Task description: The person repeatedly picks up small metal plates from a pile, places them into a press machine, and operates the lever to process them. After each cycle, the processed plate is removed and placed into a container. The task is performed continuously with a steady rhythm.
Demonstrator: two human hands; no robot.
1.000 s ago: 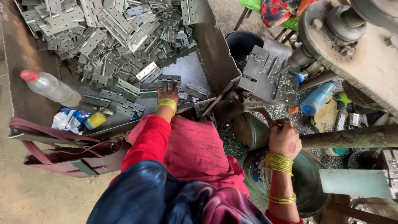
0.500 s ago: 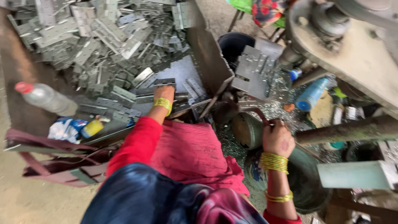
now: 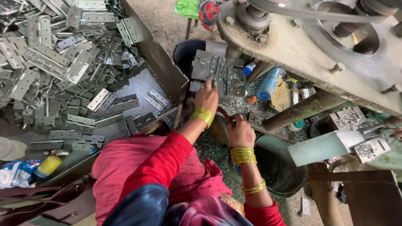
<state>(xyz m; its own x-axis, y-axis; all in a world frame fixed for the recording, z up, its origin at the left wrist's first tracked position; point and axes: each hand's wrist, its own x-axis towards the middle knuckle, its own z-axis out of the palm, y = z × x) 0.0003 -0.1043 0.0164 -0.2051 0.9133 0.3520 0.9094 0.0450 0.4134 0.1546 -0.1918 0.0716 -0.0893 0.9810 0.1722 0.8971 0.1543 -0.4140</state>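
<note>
A big metal tray [image 3: 165, 69] holds a heap of grey hinges [image 3: 54, 54]; the press bed [image 3: 234, 83] beside it is strewn with metal chips [image 3: 240, 104]

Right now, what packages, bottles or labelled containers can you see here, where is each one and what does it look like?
Blue plastic bottle: lying tilted by the press base, light blue.
Yellow container: lower left beside the hinge tray, small, rounded.
Blue-and-white packet: far left edge, crumpled.
Teal cap or lid: under the rusty bar, small, round.
</note>
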